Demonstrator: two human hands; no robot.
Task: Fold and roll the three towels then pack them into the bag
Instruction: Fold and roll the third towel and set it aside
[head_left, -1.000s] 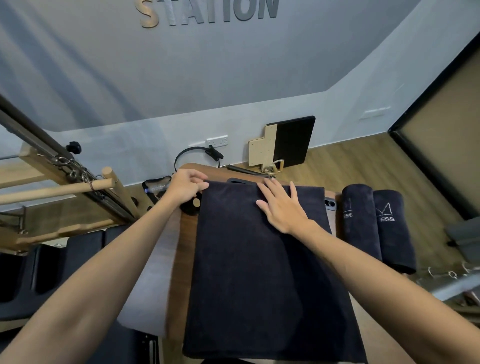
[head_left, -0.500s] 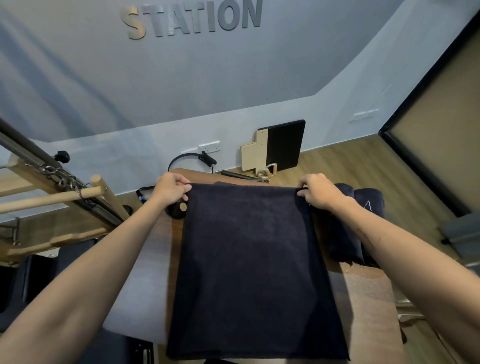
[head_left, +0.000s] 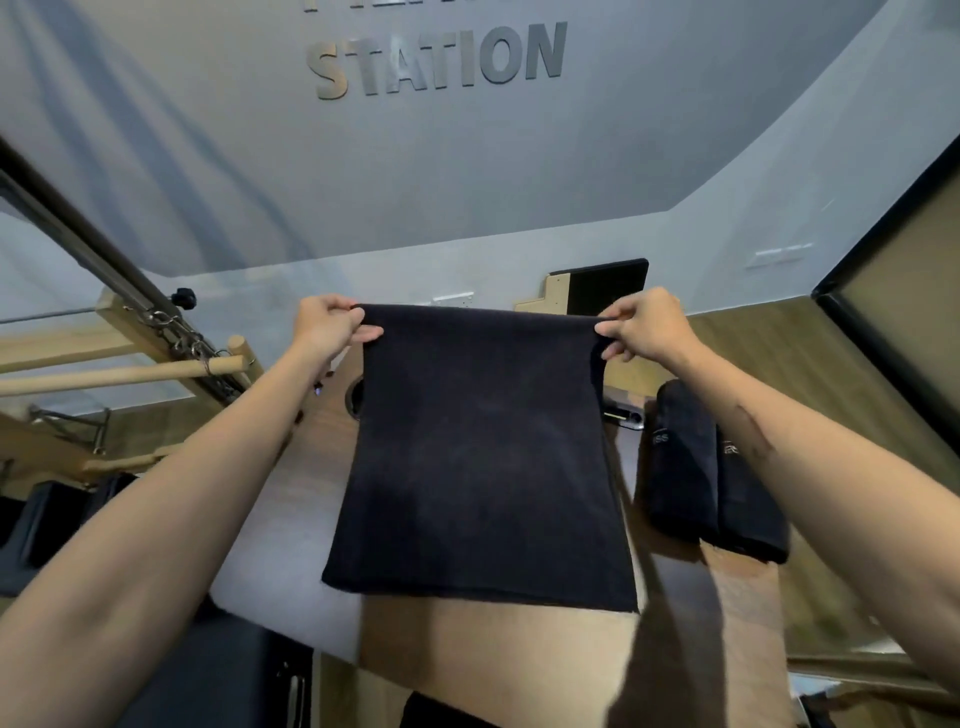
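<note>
A dark navy towel (head_left: 480, 467) hangs flat in the air above the wooden table (head_left: 519, 639). My left hand (head_left: 327, 325) pinches its top left corner and my right hand (head_left: 641, 325) pinches its top right corner. Its lower edge hovers just over the tabletop. Two rolled dark towels (head_left: 711, 473) lie side by side on the table to the right, each with a small white logo. No bag can be made out.
A grey cloth (head_left: 270, 582) covers the table's left part. Wooden bars and a metal frame (head_left: 156, 364) stand at the left. A black and wood board (head_left: 597, 286) leans on the far wall. Wood floor lies to the right.
Both hands have lifted the towel off the table by its far corners; a second ago my right hand lay flat on it. The view has tilted upward.
</note>
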